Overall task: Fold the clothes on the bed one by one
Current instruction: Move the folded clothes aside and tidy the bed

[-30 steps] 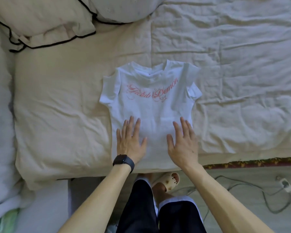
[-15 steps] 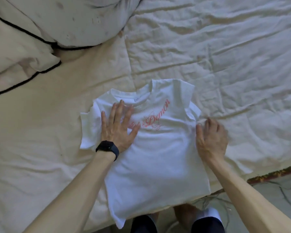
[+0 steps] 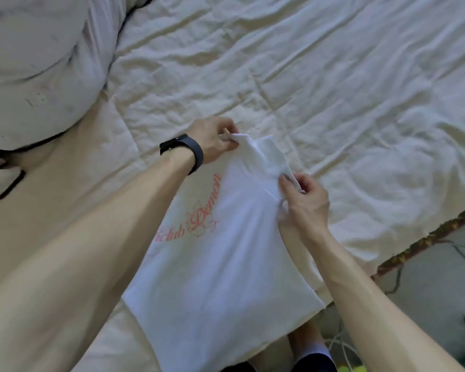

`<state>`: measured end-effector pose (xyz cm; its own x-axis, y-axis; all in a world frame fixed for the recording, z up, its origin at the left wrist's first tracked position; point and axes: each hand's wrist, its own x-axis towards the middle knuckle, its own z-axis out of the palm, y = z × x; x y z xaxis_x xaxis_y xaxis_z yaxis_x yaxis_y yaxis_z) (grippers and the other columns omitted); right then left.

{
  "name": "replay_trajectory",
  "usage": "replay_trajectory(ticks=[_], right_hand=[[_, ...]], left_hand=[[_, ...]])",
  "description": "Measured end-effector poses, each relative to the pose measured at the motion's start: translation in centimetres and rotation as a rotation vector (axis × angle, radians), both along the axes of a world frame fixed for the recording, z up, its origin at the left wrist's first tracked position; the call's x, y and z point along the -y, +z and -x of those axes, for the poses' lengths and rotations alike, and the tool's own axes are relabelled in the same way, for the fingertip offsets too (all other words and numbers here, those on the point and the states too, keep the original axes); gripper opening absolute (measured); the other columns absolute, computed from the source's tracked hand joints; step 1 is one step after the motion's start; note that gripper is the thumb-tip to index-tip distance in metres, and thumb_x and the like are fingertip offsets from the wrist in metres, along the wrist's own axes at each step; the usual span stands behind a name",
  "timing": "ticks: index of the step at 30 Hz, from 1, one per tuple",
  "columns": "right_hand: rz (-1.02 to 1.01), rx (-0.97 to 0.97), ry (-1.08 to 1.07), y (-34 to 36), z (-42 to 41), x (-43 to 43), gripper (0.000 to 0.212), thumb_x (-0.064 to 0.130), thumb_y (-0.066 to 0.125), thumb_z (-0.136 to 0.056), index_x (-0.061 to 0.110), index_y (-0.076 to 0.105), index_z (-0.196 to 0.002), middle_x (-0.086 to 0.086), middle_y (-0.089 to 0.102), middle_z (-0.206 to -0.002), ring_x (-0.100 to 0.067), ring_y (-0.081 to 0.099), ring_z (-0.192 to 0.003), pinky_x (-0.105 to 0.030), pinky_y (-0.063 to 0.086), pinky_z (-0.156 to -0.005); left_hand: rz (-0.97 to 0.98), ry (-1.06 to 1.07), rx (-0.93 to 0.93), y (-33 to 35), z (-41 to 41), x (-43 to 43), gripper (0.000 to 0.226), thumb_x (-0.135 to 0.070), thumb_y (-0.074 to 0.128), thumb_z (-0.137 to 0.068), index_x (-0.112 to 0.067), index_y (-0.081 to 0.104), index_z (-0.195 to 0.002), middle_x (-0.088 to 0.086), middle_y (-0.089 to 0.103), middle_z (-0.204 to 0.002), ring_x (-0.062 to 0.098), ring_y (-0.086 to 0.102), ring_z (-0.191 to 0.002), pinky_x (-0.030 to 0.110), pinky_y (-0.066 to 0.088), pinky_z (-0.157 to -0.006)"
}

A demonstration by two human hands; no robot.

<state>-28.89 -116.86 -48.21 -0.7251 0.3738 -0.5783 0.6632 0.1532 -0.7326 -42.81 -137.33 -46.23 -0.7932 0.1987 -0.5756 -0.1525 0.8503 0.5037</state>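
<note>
A white T-shirt (image 3: 220,269) with pink script lettering lies front-up on the cream bed cover (image 3: 333,89), its hem hanging over the near edge of the bed. My left hand (image 3: 212,138), with a black watch on the wrist, pinches the top of the shirt's right shoulder. My right hand (image 3: 304,202) pinches the right sleeve where it meets the body. The sleeve is lifted and turned inward between the two hands. My left forearm covers the shirt's left sleeve.
A large pale pillow (image 3: 38,68) with black piping sits at the upper left. The bed's patterned edge (image 3: 424,240) runs at the lower right, with floor and cables (image 3: 397,277) beyond it. My legs show below the hem.
Both hands left the flat pressing position on the shirt. They moved to the right shoulder and sleeve, took hold of the fabric and raised the sleeve inward. The camera moved closer.
</note>
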Motion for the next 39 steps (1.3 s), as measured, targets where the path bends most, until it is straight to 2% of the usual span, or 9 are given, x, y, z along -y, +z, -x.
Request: replay_trajectory(ticks=[4, 9, 13, 16, 21, 25, 32, 36, 39], right_hand=[[0.047, 0.058, -0.025, -0.8, -1.7, 0.2, 0.019, 0.043, 0.067, -0.094, 0.025, 0.071, -0.09, 0.0, 0.075, -0.075, -0.01, 0.073, -0.073, -0.028, 0.051, -0.069], [0.143, 0.173, -0.037, -0.2, -1.3, -0.5, 0.031, 0.048, 0.081, -0.081, 0.026, 0.067, -0.097, 0.009, 0.073, -0.085, 0.001, 0.068, -0.077, -0.017, 0.048, -0.068], [0.288, 0.286, 0.015, -0.4, -1.2, -0.6, 0.026, 0.039, 0.082, -0.077, 0.019, 0.072, -0.089, 0.008, 0.074, -0.073, -0.01, 0.069, -0.066, -0.032, 0.054, -0.063], [0.163, 0.228, -0.126, -1.6, -1.1, -0.4, 0.03, 0.042, 0.077, -0.074, 0.014, 0.068, -0.079, 0.005, 0.069, -0.069, -0.018, 0.068, -0.07, -0.049, 0.059, -0.076], [0.1, 0.124, -0.23, -2.0, -1.8, 1.1, 0.02, 0.045, 0.073, -0.076, 0.027, 0.063, -0.078, 0.0, 0.068, -0.07, -0.028, 0.068, -0.074, -0.053, 0.057, -0.076], [0.148, 0.005, -0.256, -0.8, -2.6, 1.5, 0.009, 0.038, 0.074, -0.081, 0.04, 0.069, -0.088, 0.011, 0.07, -0.076, -0.023, 0.068, -0.078, -0.055, 0.057, -0.08], [-0.18, -0.371, 0.171, 2.3, -8.5, 3.4, 0.016, 0.008, 0.076, -0.085, 0.023, 0.072, -0.091, 0.005, 0.057, -0.102, -0.006, 0.057, -0.063, -0.014, 0.046, -0.061], [-0.203, -0.09, 0.462, 1.4, -12.8, 4.9, 0.023, 0.02, 0.074, -0.087, 0.031, 0.072, -0.107, 0.014, 0.056, -0.104, -0.003, 0.054, -0.069, -0.026, 0.046, -0.068], [-0.024, 0.166, 0.166, 2.1, -13.3, 5.8, 0.021, 0.043, 0.072, -0.085, 0.032, 0.066, -0.102, 0.015, 0.067, -0.096, -0.004, 0.064, -0.086, -0.032, 0.052, -0.081]], left_hand=[[0.161, -0.103, -0.054, -1.5, -0.6, -1.8, 0.007, -0.028, 0.061, -0.089, -0.03, 0.063, -0.095, -0.004, 0.066, -0.099, 0.022, 0.062, -0.093, 0.031, 0.047, -0.074], [0.216, -0.121, 0.209, -1.2, 0.7, -4.4, 0.037, -0.05, 0.071, -0.07, -0.035, 0.063, -0.103, -0.008, 0.065, -0.098, 0.019, 0.061, -0.095, 0.044, 0.051, -0.093], [0.258, -0.307, 0.28, -0.5, 2.8, -5.9, 0.031, -0.051, 0.074, -0.08, -0.028, 0.069, -0.101, -0.009, 0.068, -0.093, 0.016, 0.065, -0.087, 0.037, 0.054, -0.085], [0.285, -0.357, 0.037, -1.3, 2.9, -6.7, 0.01, -0.045, 0.064, -0.09, -0.036, 0.063, -0.095, -0.015, 0.063, -0.096, 0.015, 0.059, -0.098, 0.045, 0.028, -0.105], [0.194, -0.244, -0.037, -2.2, 1.1, -6.7, 0.006, -0.038, 0.059, -0.093, -0.043, 0.06, -0.095, -0.018, 0.064, -0.103, 0.012, 0.056, -0.109, 0.038, 0.021, -0.1], [0.011, -0.096, -0.011, 0.0, -0.3, -6.7, 0.019, -0.027, 0.062, -0.084, -0.043, 0.063, -0.073, -0.02, 0.063, -0.093, 0.009, 0.059, -0.104, 0.038, 0.039, -0.106], [-0.169, 0.285, -0.081, 5.2, -11.4, 1.9, 0.026, -0.012, 0.065, -0.074, -0.037, 0.066, -0.067, -0.008, 0.053, -0.126, -0.001, 0.047, -0.123, 0.021, 0.033, -0.105], [0.114, 0.286, 0.138, 4.7, -16.7, 6.8, 0.043, 0.006, 0.055, -0.082, -0.035, 0.066, -0.082, -0.006, 0.047, -0.127, 0.018, 0.048, -0.128, 0.022, 0.035, -0.094], [0.052, 0.496, 0.111, 4.8, -16.0, 6.8, 0.033, -0.001, 0.058, -0.086, -0.024, 0.058, -0.11, -0.002, 0.055, -0.127, 0.02, 0.057, -0.115, 0.031, 0.048, -0.085]])
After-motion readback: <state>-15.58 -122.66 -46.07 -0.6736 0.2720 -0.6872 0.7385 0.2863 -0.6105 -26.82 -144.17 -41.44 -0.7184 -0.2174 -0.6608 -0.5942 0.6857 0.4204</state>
